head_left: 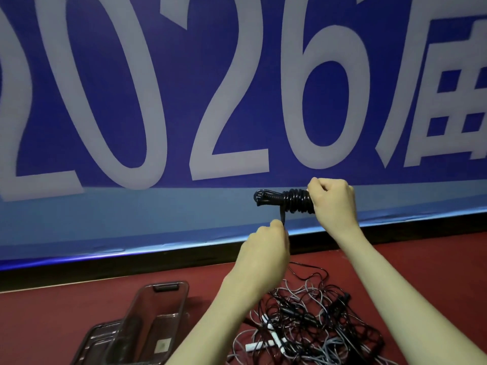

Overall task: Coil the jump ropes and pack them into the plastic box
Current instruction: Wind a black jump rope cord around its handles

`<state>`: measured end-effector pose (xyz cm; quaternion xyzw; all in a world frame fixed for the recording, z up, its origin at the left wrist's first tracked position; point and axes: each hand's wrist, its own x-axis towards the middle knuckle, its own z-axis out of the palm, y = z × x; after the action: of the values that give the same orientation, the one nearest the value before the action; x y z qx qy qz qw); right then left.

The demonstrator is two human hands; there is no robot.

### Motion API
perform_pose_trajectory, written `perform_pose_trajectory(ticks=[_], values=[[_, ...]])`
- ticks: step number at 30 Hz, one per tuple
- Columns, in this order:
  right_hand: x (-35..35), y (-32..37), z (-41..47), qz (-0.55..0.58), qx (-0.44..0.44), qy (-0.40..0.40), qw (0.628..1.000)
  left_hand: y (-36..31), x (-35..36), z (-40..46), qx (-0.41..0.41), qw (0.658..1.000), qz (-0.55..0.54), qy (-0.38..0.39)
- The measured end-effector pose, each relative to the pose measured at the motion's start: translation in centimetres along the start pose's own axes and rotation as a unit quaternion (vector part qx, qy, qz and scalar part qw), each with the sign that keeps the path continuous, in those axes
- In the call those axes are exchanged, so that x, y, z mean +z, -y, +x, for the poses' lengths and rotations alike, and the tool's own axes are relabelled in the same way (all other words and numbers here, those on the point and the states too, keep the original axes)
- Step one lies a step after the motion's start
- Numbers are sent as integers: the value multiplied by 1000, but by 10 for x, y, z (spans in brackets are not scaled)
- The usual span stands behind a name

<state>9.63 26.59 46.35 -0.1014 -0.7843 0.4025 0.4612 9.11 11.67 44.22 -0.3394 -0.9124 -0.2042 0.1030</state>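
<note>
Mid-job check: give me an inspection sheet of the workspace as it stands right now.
Surface: red floor, running up to a black base strip.
Job's things: black jump rope, mostly wound into a tight bundle and held up in the air; clear plastic box on the floor at lower left, its contents unclear.
Clutter: tangled pile of ropes, black and grey, with white handles, on the floor right of the box.
Grippers: left hand pinches the bundle's loose end from below; right hand grips the bundle's right end.
Cables: nothing seen apart from the ropes.
Surroundings: blue banner with large white numerals behind.
</note>
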Motion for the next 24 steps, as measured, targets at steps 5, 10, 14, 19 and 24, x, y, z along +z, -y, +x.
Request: perform_pose_trajectory(ticks=[5, 10, 14, 19, 24], values=[[-4, -1, -1, -68, -85, 25, 994, 5, -20, 0, 74, 979, 183, -43], [-5, 2, -2, -118, -129, 134, 975, 23, -46, 2, 100, 970, 219, -34], [-11, 10, 0, -155, -142, 231, 950, 38, -53, 2, 99, 982, 157, -27], [-17, 19, -2, -166, -139, 318, 923, 45, -51, 1, 118, 992, 31, 22], [-23, 29, -6, -38, -114, 355, 927, 53, -46, 2, 118, 952, -268, 87]])
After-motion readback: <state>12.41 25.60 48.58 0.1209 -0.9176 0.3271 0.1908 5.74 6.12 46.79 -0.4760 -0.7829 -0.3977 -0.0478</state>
